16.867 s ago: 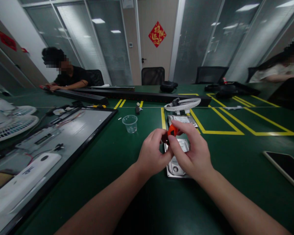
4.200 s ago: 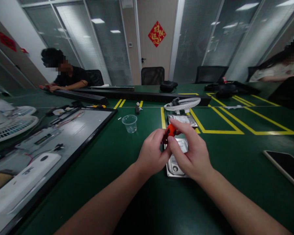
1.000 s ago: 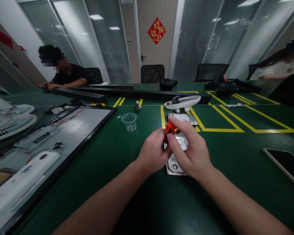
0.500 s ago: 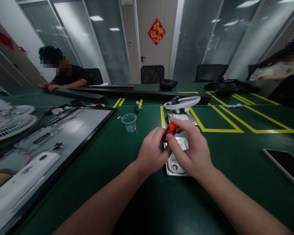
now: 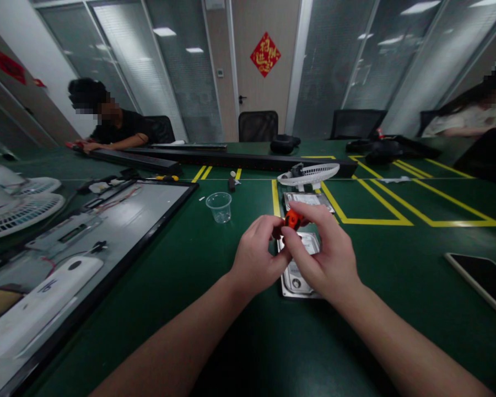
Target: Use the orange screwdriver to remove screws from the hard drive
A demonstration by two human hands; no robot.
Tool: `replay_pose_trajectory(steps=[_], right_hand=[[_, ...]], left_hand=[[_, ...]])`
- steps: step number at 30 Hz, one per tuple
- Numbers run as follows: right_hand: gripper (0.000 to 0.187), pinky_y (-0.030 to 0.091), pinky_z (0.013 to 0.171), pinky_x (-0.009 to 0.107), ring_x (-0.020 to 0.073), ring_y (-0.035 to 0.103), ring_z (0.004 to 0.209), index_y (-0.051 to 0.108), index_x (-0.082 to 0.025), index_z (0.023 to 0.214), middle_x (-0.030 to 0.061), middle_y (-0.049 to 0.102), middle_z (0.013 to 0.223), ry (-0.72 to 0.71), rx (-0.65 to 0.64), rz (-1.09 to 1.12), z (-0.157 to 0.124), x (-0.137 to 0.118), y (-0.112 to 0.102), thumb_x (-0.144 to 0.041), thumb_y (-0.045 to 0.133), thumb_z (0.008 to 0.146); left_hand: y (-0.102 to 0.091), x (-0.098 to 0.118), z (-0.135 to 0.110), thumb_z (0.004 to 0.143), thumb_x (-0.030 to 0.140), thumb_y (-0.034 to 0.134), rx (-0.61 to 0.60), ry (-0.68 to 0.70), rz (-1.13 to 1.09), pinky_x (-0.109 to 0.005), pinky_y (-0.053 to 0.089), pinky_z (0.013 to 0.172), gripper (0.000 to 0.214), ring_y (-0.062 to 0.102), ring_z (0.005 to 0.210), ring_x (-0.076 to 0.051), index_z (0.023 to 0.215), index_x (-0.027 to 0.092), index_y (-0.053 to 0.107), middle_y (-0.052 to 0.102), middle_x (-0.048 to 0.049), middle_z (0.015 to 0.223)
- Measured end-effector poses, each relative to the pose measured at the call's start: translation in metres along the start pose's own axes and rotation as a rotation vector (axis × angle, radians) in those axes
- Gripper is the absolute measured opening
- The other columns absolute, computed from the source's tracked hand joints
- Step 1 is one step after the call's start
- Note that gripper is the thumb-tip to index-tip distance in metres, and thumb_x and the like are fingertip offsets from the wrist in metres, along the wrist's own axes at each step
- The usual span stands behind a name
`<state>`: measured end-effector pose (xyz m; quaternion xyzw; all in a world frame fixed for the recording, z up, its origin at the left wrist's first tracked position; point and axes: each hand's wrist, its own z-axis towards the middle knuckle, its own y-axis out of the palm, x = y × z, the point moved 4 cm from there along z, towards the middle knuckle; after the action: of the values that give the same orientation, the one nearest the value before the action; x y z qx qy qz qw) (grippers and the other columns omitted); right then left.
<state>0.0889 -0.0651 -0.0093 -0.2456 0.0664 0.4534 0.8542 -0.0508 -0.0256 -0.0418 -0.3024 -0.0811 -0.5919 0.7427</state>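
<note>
My right hand (image 5: 328, 251) is closed, thumb and fingers pinching a red-and-black screwdriver (image 5: 292, 220) by its handle, which I see almost end-on. Its shaft and tip are hidden by my fingers. Against the handle's left side, my left hand (image 5: 261, 248) has its fingers bent and pinched together around the lower part of the tool. Directly below both hands lies a silver hard drive (image 5: 296, 282), partly covered by them. A second hard drive (image 5: 289, 199) lies just beyond, also partly hidden.
A clear plastic cup (image 5: 219, 208) stands left of my hands. A white fan grille part (image 5: 308, 175) sits behind the drives. On the left is a large panel (image 5: 149, 201) bearing a white device (image 5: 45, 309); a phone (image 5: 483, 281) lies right. Two people sit across the table.
The screwdriver handle has turned between my fingers, so its red and black patches face differently. Both hands stay over the hard drive, and the view has shifted very slightly.
</note>
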Motion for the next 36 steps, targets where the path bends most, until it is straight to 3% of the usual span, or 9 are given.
replay_pose_trajectory(steps=[9, 16, 20, 26, 32, 36], right_hand=[[0.057, 0.055, 0.106, 0.046, 0.0263, 0.067, 0.124, 0.053, -0.026, 0.156, 0.0094, 0.071, 0.137, 0.004, -0.063, 0.048, -0.0021, -0.0007, 0.0005, -0.013, 0.058, 0.101], [0.051, 0.059, 0.096, 0.044, 0.0243, 0.069, 0.107, 0.06, -0.026, 0.148, 0.0075, 0.073, 0.122, -0.003, -0.018, 0.003, 0.0, -0.0007, -0.0002, -0.014, 0.065, 0.098], [0.048, 0.059, 0.095, 0.045, 0.0252, 0.069, 0.107, 0.061, -0.025, 0.144, 0.0082, 0.073, 0.119, 0.002, -0.002, -0.001, 0.0009, -0.0013, -0.0009, -0.015, 0.068, 0.097], [0.053, 0.058, 0.103, 0.048, 0.0273, 0.069, 0.12, 0.055, -0.027, 0.153, 0.0098, 0.072, 0.135, 0.025, -0.067, 0.054, -0.0021, -0.0013, 0.0011, -0.014, 0.058, 0.102], [0.049, 0.06, 0.096, 0.049, 0.0269, 0.069, 0.11, 0.059, -0.028, 0.147, 0.0089, 0.073, 0.124, 0.014, -0.03, -0.001, 0.0, -0.0007, 0.0012, -0.017, 0.063, 0.1], [0.046, 0.059, 0.096, 0.048, 0.0257, 0.068, 0.109, 0.061, -0.026, 0.144, 0.0089, 0.072, 0.121, 0.015, -0.019, 0.003, 0.0008, -0.0009, 0.0005, -0.017, 0.066, 0.099]], left_hand=[[0.0011, 0.0039, 0.0027, 0.1, 0.017, 0.059, -0.061, 0.048, -0.01, -0.031, 0.048, 0.074, 0.005, 0.06, 0.083, -0.017, 0.103, 0.02, 0.058, 0.064, -0.0026, 0.091], [-0.0012, 0.0011, 0.0003, 0.091, 0.017, 0.069, 0.028, 0.009, 0.008, -0.029, 0.049, 0.072, 0.019, 0.06, 0.08, -0.016, 0.105, 0.021, 0.058, 0.065, -0.0011, 0.092], [-0.0008, 0.0018, 0.0007, 0.091, 0.014, 0.067, -0.003, 0.019, 0.005, -0.029, 0.049, 0.072, 0.017, 0.06, 0.081, -0.016, 0.104, 0.021, 0.058, 0.065, -0.0011, 0.092], [-0.0006, 0.0041, 0.0024, 0.099, 0.017, 0.06, -0.042, 0.019, -0.008, -0.031, 0.051, 0.075, 0.01, 0.063, 0.085, -0.017, 0.109, 0.02, 0.059, 0.067, -0.0036, 0.095], [-0.0023, 0.0004, -0.0006, 0.09, 0.018, 0.07, 0.037, -0.004, 0.027, -0.03, 0.051, 0.072, 0.024, 0.061, 0.08, -0.016, 0.11, 0.021, 0.057, 0.066, -0.0016, 0.094], [-0.0008, -0.0004, -0.0006, 0.092, 0.017, 0.067, 0.007, -0.004, 0.014, -0.029, 0.051, 0.071, 0.019, 0.061, 0.079, -0.016, 0.108, 0.021, 0.058, 0.066, -0.0015, 0.092]])
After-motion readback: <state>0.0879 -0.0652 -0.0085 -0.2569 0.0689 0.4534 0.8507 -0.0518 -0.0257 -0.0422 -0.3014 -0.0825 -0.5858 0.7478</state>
